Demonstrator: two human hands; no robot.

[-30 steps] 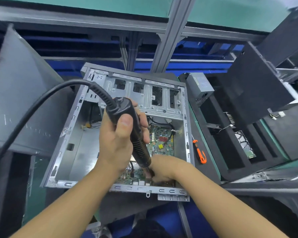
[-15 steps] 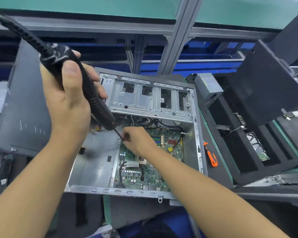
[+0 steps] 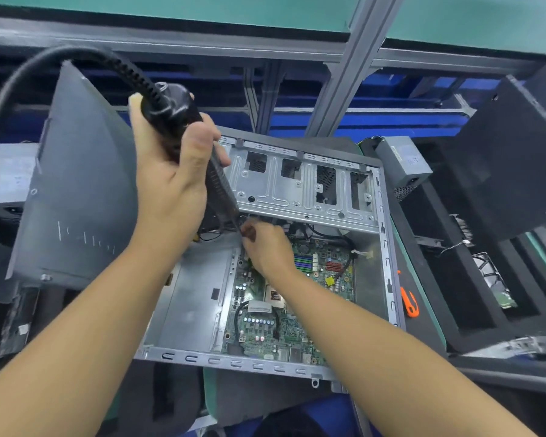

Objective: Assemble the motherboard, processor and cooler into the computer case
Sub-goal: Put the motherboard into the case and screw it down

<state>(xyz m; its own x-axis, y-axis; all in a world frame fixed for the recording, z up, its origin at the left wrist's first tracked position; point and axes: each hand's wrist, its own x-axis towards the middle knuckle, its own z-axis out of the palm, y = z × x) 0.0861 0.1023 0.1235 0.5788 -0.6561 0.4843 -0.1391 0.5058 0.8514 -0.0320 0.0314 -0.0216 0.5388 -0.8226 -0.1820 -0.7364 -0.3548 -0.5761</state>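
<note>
My left hand (image 3: 171, 190) gripped the electric screwdriver (image 3: 168, 112) mid-frame. Right hand (image 3: 267, 247) was bunched at its tip over the motherboard (image 3: 259, 335), couldn't tell if it pinched anything.

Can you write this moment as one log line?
left hand: grips electric screwdriver | right hand: pinches its tip | place: far edge of motherboard, inside computer case
</note>
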